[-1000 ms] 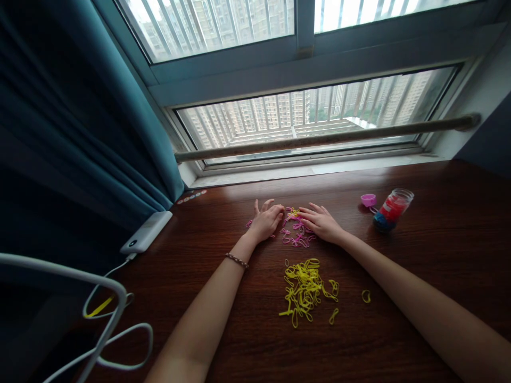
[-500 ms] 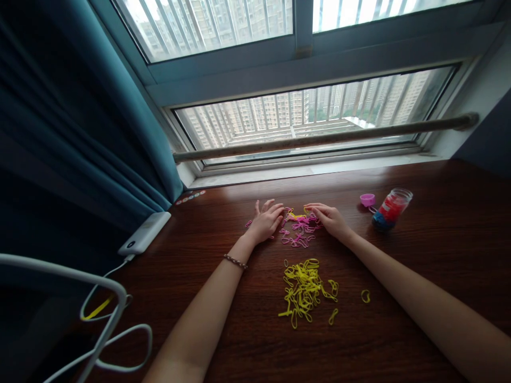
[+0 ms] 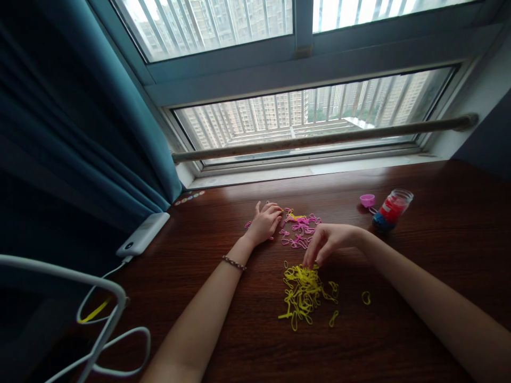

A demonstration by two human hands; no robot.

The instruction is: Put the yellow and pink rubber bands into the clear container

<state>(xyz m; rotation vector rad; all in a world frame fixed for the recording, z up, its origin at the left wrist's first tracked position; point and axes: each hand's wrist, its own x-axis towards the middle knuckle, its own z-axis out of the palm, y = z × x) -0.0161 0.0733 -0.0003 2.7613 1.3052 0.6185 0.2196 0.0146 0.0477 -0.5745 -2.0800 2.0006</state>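
Head view. Yellow bands (image 3: 304, 291) heaped loosely on the table (image 3: 419, 234), near the front middle: thin small loops, tangled, bright against dark brown wood. A couple of stray yellow loops just to the right of the heap, apart from it. Right hand (image 3: 329, 242) arched over the heap's far edge, fingers bent downward, fingertips (image 3: 310, 261) bunched narrow at the topmost loops; whether a loop is pinched between them cannot be told. Pink bands (image 3: 300, 230) scattered farther back, between the two hands, thinner in number and spread flat, with one yellow strand lying among them near the far side. Left hand (image 3: 263, 222) resting palm-down at the left edge of the pink scatter, fingers loosely curled, tips touching the nearest pink loops, holding nothing that shows. Beaded bracelet (image 3: 233, 262) on the left wrist.

Off to the right, well apart from both heaps: a small clear jar (image 3: 390, 210) lying tilted, red and blue inside, and a pink lid (image 3: 368, 200) just beside it. At the left edge, a white power bank (image 3: 142, 234) by the teal curtain (image 3: 80, 117), a white cable (image 3: 115, 340) running from it toward the near corner. Behind everything, the window (image 3: 303, 114) with a rail across. Nothing lying between the hands and either heap.
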